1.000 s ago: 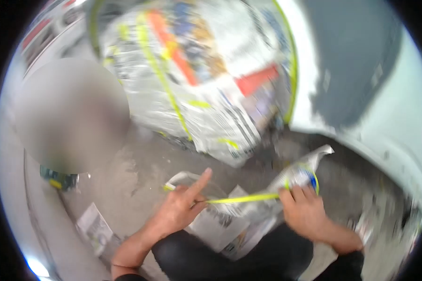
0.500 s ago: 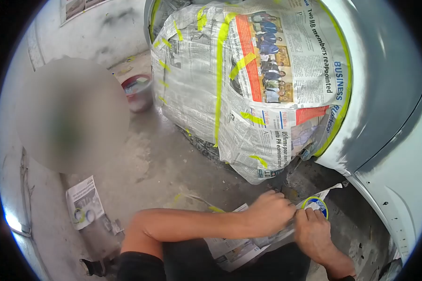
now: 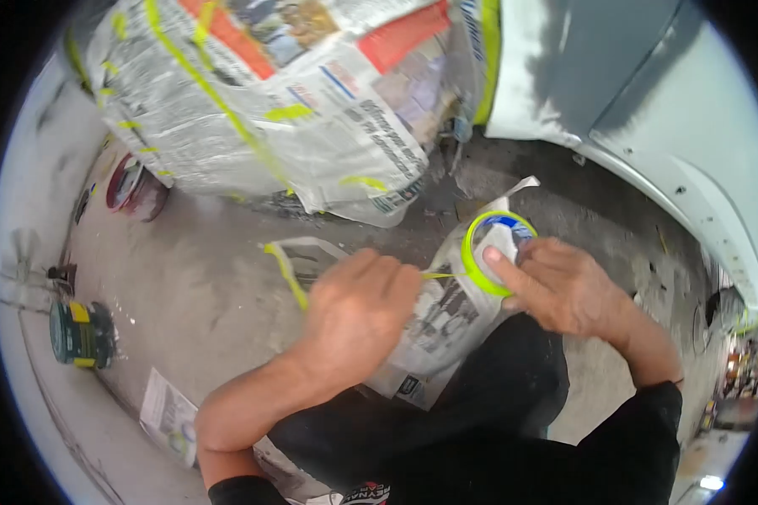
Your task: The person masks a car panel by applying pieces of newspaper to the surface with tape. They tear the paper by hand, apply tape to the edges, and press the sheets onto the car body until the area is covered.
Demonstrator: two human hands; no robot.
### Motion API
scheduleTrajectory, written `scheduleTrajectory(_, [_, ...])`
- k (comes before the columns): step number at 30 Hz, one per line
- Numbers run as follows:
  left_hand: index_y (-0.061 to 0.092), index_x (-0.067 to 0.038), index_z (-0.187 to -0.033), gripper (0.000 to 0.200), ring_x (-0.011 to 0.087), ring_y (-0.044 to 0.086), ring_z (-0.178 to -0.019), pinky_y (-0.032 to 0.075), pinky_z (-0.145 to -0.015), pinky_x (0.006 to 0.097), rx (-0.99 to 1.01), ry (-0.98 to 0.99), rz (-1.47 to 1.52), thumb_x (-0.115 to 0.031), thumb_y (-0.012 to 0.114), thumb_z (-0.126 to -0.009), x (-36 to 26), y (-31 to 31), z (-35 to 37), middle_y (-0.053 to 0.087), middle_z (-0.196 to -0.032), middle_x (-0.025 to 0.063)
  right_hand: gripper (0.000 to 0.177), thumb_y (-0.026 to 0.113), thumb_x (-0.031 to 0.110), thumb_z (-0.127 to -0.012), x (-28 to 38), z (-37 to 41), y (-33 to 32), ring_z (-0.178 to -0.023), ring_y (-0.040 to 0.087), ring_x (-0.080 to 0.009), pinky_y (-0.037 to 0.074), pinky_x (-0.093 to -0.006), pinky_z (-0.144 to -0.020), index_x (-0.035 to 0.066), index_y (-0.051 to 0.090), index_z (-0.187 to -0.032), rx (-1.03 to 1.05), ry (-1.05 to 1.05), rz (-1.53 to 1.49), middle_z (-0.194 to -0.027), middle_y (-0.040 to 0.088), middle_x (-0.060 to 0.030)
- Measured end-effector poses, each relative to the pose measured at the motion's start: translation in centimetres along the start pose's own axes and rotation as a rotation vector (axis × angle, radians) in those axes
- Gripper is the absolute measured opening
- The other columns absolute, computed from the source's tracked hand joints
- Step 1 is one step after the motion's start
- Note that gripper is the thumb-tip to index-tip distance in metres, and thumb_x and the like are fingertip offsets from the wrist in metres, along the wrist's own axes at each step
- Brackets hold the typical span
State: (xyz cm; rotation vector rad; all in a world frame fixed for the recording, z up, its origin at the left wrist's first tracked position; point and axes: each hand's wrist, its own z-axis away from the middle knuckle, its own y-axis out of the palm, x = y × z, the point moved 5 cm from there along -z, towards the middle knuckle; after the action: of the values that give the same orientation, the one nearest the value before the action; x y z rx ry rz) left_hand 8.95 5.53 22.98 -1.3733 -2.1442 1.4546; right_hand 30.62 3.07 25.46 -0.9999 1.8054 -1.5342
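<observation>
My right hand (image 3: 564, 286) grips a roll of yellow-green masking tape (image 3: 488, 244), fingers through and around its ring. My left hand (image 3: 358, 307) pinches the free end of the tape strip (image 3: 438, 275), drawn a short way out of the roll to the left. Both hands are over a sheet of newspaper (image 3: 442, 324) that lies on my lap and the floor. A second piece of newspaper edged with yellow tape (image 3: 295, 261) lies just left of my left hand.
A car wheel wrapped in newspaper and yellow tape (image 3: 261, 101) fills the top. The white and grey car body (image 3: 648, 109) is at the upper right. A red-rimmed paint can (image 3: 130, 187), a green can (image 3: 77, 334) and a loose paper (image 3: 170, 415) are on the concrete floor.
The view has swung down and left. My hands, close together half a second ago, have parted a little, with a short strip of tape now stretched between them and the roll raised.
</observation>
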Motion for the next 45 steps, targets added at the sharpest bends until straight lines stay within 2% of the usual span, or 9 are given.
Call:
scheduleTrajectory(3, [0.056, -0.006, -0.077, 0.014, 0.0275, 0.057, -0.068, 0.048, -0.059, 0.0403, 0.033, -0.026, -0.017, -0.003, 0.064, -0.067, 0.2, -0.4, 0.5, 0.053, -0.071, 0.0093, 0.079, 0.076, 0.018, -0.081, -2.3, 2.2, -0.1, -0.075, 0.065, -0.0334, 0.053, -0.0459, -0.074, -0.003, 0.041, -0.149, -0.028, 0.116, 0.035, -0.081, 0.065, -0.0158])
scheduleTrajectory(6, [0.057, -0.005, -0.078, 0.016, 0.0273, 0.056, -0.067, 0.047, -0.058, 0.0399, 0.122, -0.035, 0.017, -0.001, 0.064, -0.065, -0.8, -0.2, 0.9, 0.052, -0.070, 0.0096, 0.081, 0.073, 0.019, -0.085, -3.3, 3.5, 1.5, -0.072, 0.067, -0.0333, 0.055, -0.0424, -0.072, 0.004, 0.034, -0.155, 0.089, 0.407, -0.018, -0.076, 0.064, -0.0125])
scheduleTrajectory(10, [0.059, -0.004, -0.081, 0.019, 0.0257, 0.055, -0.065, 0.047, -0.056, 0.0379, 0.246, -0.016, 0.056, -0.001, 0.065, -0.064, -2.9, 0.1, 1.3, 0.052, -0.070, 0.0085, 0.076, 0.068, 0.014, -0.090, -3.5, 4.7, 3.3, -0.062, 0.066, -0.0351, 0.056, -0.0439, -0.058, 0.008, 0.031, -0.156, 0.103, 0.533, -0.155, -0.080, 0.068, -0.0186])
scheduleTrajectory(22, [0.063, -0.002, -0.084, 0.022, 0.0206, 0.055, -0.065, 0.049, -0.057, 0.0330, 0.321, 0.058, 0.096, -0.008, 0.067, -0.064, -5.4, 1.2, 1.2, 0.051, -0.070, 0.0047, 0.042, 0.066, 0.004, -0.086, -3.2, 6.0, 4.1, -0.076, 0.072, -0.0379, 0.060, -0.0439, -0.066, 0.007, 0.063, -0.128, -0.074, 0.501, -0.260, -0.095, 0.071, -0.0223])
scheduleTrajectory(28, [0.066, 0.000, -0.091, 0.030, 0.0217, 0.055, -0.065, 0.049, -0.058, 0.0354, 0.325, 0.052, 0.112, -0.003, 0.066, -0.061, -5.9, 1.1, 1.0, 0.052, -0.071, 0.0059, 0.037, 0.067, 0.002, -0.082, -3.0, 6.0, 3.9, -0.077, 0.071, -0.0356, 0.061, -0.0409, -0.066, 0.007, 0.065, -0.118, -0.182, 0.519, -0.071, -0.099, 0.070, -0.0187])
scheduleTrajectory(34, [0.072, -0.004, -0.105, 0.031, 0.0279, 0.053, -0.064, 0.045, -0.059, 0.0374, 0.303, -0.216, 0.104, 0.007, 0.074, -0.075, -3.3, 1.5, 0.2, 0.055, -0.073, 0.0100, 0.027, 0.066, 0.002, -0.081, -3.8, 7.0, 4.7, -0.074, 0.067, -0.0332, 0.056, -0.0420, -0.061, 0.008, 0.064, -0.107, -0.231, 0.552, 0.023, -0.085, 0.062, -0.0123])
scheduleTrajectory(35, [0.071, -0.003, -0.121, 0.049, 0.0255, 0.048, -0.061, 0.042, -0.057, 0.0384, 0.274, -0.199, 0.146, 0.010, 0.072, -0.074, -2.6, 2.1, 0.6, 0.049, -0.070, 0.0087, 0.026, 0.066, 0.002, -0.081, -3.9, 7.2, 4.9, -0.075, 0.067, -0.0329, 0.056, -0.0419, -0.062, 0.008, 0.064, -0.106, -0.241, 0.556, 0.036, -0.085, 0.061, -0.0120])
scheduleTrajectory(44, [0.065, -0.007, -0.134, 0.059, 0.0237, 0.045, -0.060, 0.041, -0.057, 0.0359, 0.359, -0.278, 0.151, 0.009, 0.074, -0.078, -2.1, 5.0, -0.3, 0.047, -0.065, 0.0077, 0.029, 0.065, 0.003, -0.081, -5.3, 9.3, 5.6, -0.089, 0.068, -0.0342, 0.059, -0.0432, -0.072, 0.007, 0.064, -0.110, -0.225, 0.562, 0.019, -0.096, 0.065, -0.0112])
scheduleTrajectory(45, [0.065, -0.006, -0.134, 0.058, 0.0232, 0.046, -0.060, 0.042, -0.057, 0.0354, 0.349, -0.383, 0.197, 0.008, 0.074, -0.078, -1.9, 5.2, -0.5, 0.048, -0.066, 0.0080, 0.032, 0.065, 0.004, -0.082, -5.5, 9.7, 5.8, -0.090, 0.068, -0.0344, 0.059, -0.0433, -0.072, 0.007, 0.064, -0.113, -0.202, 0.571, 0.003, -0.098, 0.065, -0.0117])
